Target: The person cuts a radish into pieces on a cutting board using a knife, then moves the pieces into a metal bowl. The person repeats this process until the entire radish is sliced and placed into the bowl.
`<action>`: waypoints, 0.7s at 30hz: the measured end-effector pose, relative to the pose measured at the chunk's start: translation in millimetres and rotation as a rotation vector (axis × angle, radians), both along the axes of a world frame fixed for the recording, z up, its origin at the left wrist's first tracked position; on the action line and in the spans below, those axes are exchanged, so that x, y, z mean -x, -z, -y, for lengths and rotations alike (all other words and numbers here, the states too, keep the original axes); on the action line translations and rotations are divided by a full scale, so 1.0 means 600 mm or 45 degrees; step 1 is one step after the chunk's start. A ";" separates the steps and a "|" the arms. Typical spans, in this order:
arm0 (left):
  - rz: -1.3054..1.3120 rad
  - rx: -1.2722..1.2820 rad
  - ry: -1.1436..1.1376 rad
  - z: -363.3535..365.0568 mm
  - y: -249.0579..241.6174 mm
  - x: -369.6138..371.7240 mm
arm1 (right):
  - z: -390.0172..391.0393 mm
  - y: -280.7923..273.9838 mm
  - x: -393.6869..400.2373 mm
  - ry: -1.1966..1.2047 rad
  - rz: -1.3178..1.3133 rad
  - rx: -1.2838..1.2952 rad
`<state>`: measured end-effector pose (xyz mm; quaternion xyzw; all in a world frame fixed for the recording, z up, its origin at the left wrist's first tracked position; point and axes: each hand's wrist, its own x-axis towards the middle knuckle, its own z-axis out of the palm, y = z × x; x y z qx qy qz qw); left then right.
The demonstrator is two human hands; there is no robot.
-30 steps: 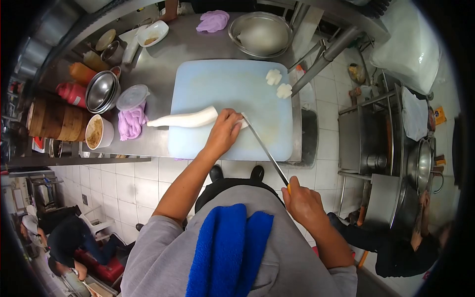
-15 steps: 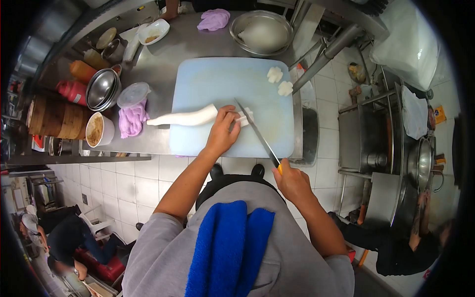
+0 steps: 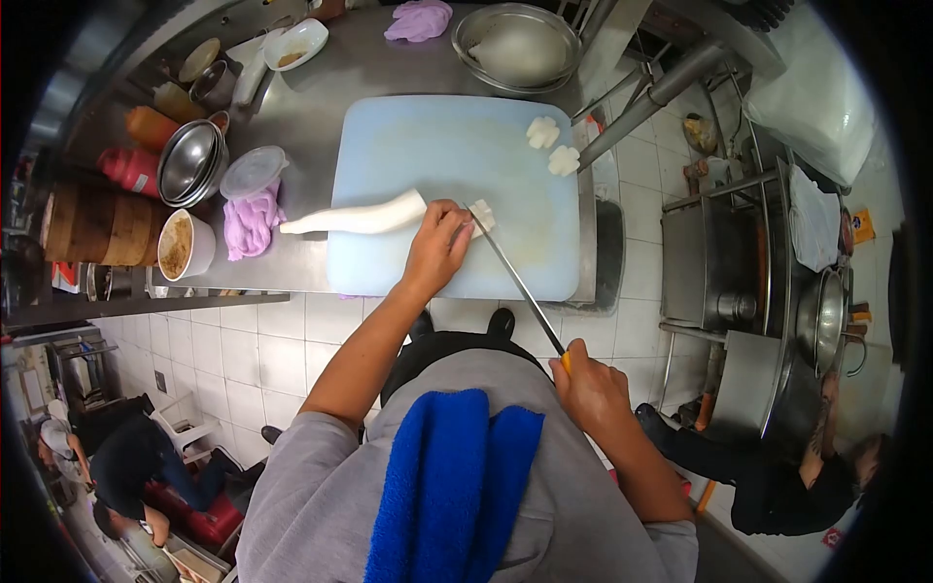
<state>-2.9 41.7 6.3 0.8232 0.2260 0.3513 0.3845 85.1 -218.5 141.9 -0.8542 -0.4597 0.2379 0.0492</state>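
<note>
My right hand (image 3: 593,384) is closed round the yellow handle of a long knife (image 3: 518,282). Its blade slants up and left across the pale blue cutting board (image 3: 389,136), with the tip beside my left fingertips. Curled fingers of my left hand (image 3: 439,243) press on a cut piece of white radish (image 3: 481,216); the part under the fingers is hidden. To the left of that hand lies a long, peeled white radish (image 3: 374,216), its thin end past the board's edge. Two small white cut pieces (image 3: 542,133) rest at the board's upper right corner.
A metal bowl (image 3: 515,49) stands behind the board. At the left are a purple cloth (image 3: 255,223), a plastic lid (image 3: 255,173), stacked metal bowls (image 3: 190,163) and a white tub (image 3: 187,245). Other people are at the lower left and lower right.
My right hand has drawn back towards my body and right, pulling the knife with it. My left hand stays on the radish piece. The whole view has shifted slightly.
</note>
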 end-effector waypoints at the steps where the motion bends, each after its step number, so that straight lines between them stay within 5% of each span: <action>1: 0.002 0.002 0.000 0.000 0.000 -0.001 | 0.000 -0.006 0.002 0.003 -0.006 0.017; 12: 0.010 -0.013 0.001 -0.002 0.001 -0.001 | -0.034 -0.014 0.014 -0.068 -0.035 -0.024; 21: -0.037 0.063 -0.042 0.006 0.006 -0.003 | -0.045 0.078 -0.006 -0.009 -0.048 -0.005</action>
